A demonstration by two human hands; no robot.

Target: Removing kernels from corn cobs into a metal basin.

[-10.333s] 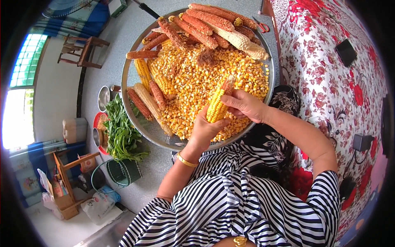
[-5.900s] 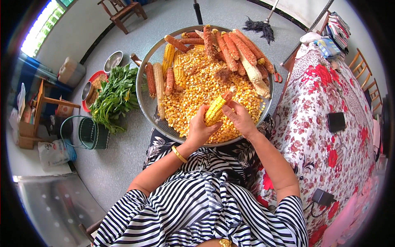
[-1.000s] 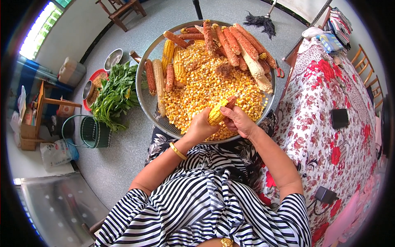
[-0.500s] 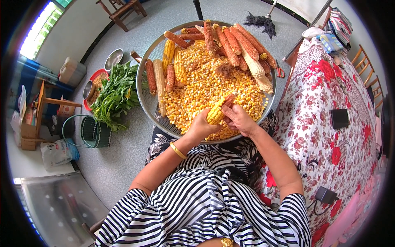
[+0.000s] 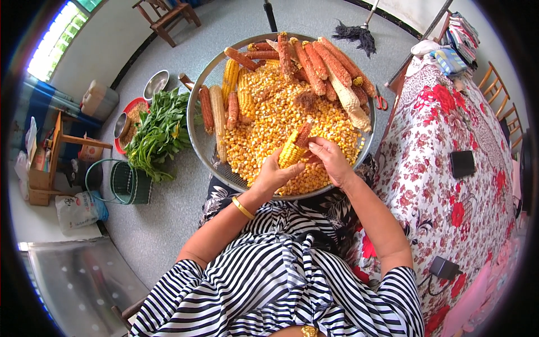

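My left hand [image 5: 275,174] is wrapped round a partly stripped ear of corn [image 5: 291,152], yellow kernels on its lower part and a bare reddish tip. Close against its right side is my right hand [image 5: 332,161], fingers bent and pressed together. Something reddish shows beneath those fingers, but I cannot tell what it is. Both hands are over the near part of a wide round metal sieve [image 5: 197,149] on my lap, heaped with loose corn kernels [image 5: 269,109]. Bare red cobs [image 5: 337,63] and a pale cob [image 5: 349,105] lie at its far right; unstripped ears [image 5: 245,96] lie at its left.
Left on the floor are leafy greens [image 5: 163,129], a red basin [image 5: 119,145], a metal bowl [image 5: 156,84] and a green basket [image 5: 131,182]. A flowered bed [image 5: 426,213] with a phone [image 5: 462,164] is at right. Red-handled scissors [image 5: 382,101] lie beside the sieve; a mop [image 5: 355,36] stands beyond.
The ear of corn has turned more upright, and more of its bare reddish tip shows. My right hand has slid slightly down and right along it.
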